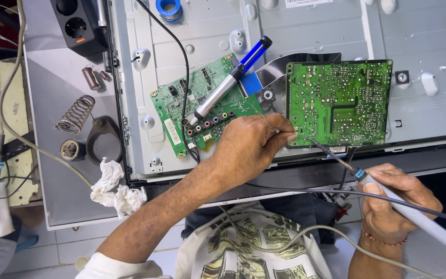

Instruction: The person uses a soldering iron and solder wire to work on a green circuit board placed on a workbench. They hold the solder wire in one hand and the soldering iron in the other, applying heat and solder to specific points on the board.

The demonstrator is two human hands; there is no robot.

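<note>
Fingers [280, 135] of left hand [249, 147] pinch thin solder wire [268, 123] at lower-left edge of green circuit board [339, 103]. Right hand [393, 201] wrapped tight on soldering iron [388, 194], tip touching board's bottom edge. Metal chassis [305, 31] holds both boards w/ desoldering pump [231, 80].

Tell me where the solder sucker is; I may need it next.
In the head view, the blue and silver solder sucker lies slanted across the smaller green circuit board, left of the bigger board, just above the left hand.
</note>
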